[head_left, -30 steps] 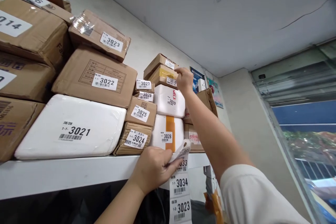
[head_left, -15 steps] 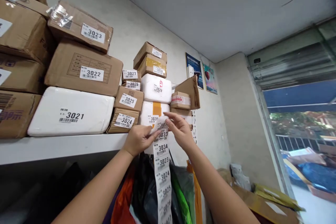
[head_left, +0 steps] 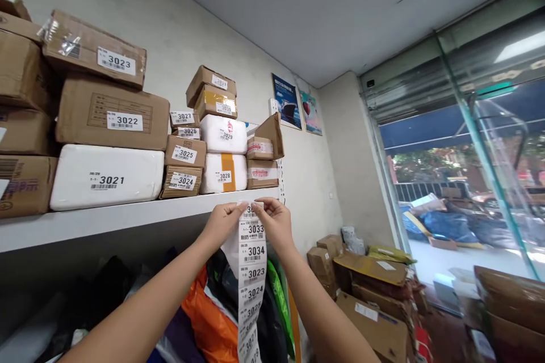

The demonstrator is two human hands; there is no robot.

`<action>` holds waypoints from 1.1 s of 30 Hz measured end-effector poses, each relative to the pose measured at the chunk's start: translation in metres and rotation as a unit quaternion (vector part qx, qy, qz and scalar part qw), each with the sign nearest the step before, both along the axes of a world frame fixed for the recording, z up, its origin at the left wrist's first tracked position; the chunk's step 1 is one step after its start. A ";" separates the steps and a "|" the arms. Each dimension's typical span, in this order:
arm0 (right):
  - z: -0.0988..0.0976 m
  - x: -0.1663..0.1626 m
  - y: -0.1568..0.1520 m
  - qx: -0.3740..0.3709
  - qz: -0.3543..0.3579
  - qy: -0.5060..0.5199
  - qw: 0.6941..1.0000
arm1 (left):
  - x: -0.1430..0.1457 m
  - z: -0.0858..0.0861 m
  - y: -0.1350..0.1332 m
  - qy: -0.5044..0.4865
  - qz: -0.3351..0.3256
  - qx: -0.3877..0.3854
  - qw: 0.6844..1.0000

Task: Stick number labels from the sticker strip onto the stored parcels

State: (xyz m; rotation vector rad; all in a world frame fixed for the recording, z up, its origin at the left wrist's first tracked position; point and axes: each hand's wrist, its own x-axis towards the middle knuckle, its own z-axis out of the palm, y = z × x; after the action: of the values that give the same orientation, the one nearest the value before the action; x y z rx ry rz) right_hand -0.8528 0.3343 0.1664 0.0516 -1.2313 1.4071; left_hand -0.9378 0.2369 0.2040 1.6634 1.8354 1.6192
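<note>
A long strip of numbered barcode labels (head_left: 252,272) hangs down from my two hands, in front of the shelf edge. My left hand (head_left: 225,221) pinches its top left edge between thumb and fingers. At the top right, my right hand (head_left: 275,220) grips the same strip with thumb and forefinger. The numbers 3033 and 3034 show below my fingers; the top label is partly covered by my right thumb. Just behind, on the shelf, stand a white parcel marked 3028 (head_left: 213,173) and a small unlabelled-number box (head_left: 261,174) with a red-and-white band.
Numbered parcels are stacked along the white shelf (head_left: 128,212), among them white parcel 3021 (head_left: 108,177) and carton 3022 (head_left: 113,116). Beneath it lie bags, one orange (head_left: 217,317). Cartons (head_left: 370,323) are piled on the floor at right, near a glass doorway.
The view has swung right, bringing more floor cartons and the doorway into sight. The strip's top label, tilted and curled before, now lies flatter between both hands.
</note>
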 end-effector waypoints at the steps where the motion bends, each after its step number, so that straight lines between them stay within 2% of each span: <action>1: -0.003 0.002 -0.004 -0.024 0.008 0.000 1.000 | 0.003 -0.005 -0.001 -0.035 -0.015 0.006 0.999; 4: -0.012 0.008 -0.014 -0.065 -0.005 -0.003 0.998 | 0.006 -0.020 -0.002 -0.078 -0.014 0.033 0.996; 7: -0.018 0.011 -0.019 -0.080 0.000 -0.025 0.996 | 0.008 -0.031 -0.003 -0.013 0.069 0.051 0.996; 9: -0.019 0.010 -0.019 -0.087 0.022 -0.035 0.995 | 0.012 -0.034 -0.004 -0.007 0.114 0.064 0.991; 11: -0.019 0.006 -0.017 -0.075 0.015 -0.025 0.997 | 0.016 -0.035 -0.003 -0.062 0.106 0.080 0.989; 13: -0.018 0.000 -0.012 -0.038 -0.029 -0.016 0.999 | 0.017 -0.035 0.001 -0.126 0.079 0.096 0.984; 14: -0.017 -0.004 -0.007 -0.019 -0.048 -0.015 0.999 | 0.016 -0.034 0.005 -0.138 0.090 0.098 0.982; 16: -0.013 -0.012 0.005 0.014 -0.059 -0.026 0.998 | 0.014 -0.033 0.014 -0.113 0.168 0.100 0.974; 18: -0.008 -0.021 0.025 0.022 -0.032 -0.028 0.999 | 0.013 -0.033 0.023 -0.061 0.241 0.093 0.964; 21: 0.008 -0.034 0.071 -0.013 -0.022 -0.004 1.000 | 0.017 -0.037 0.034 0.007 0.235 0.060 0.970; 23: 0.022 -0.042 0.109 -0.015 -0.061 0.003 0.998 | 0.021 -0.042 0.037 0.040 0.215 0.029 0.975; 27: 0.045 -0.058 0.165 0.089 -0.124 -0.059 0.987 | 0.016 -0.049 0.036 0.044 0.217 0.008 0.975; 30: 0.047 -0.066 0.177 0.137 -0.167 -0.073 0.974 | 0.004 -0.044 0.037 0.056 0.230 0.015 0.971; 33: 0.039 -0.070 0.175 0.167 -0.323 -0.080 0.928 | -0.007 -0.032 0.040 0.093 0.233 0.024 0.968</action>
State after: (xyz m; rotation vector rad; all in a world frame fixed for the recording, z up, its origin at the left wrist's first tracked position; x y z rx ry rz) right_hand -0.9231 0.5088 0.2054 -0.2220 -1.4410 0.6317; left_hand -0.9443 0.2771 0.1715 1.5241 2.4483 1.7281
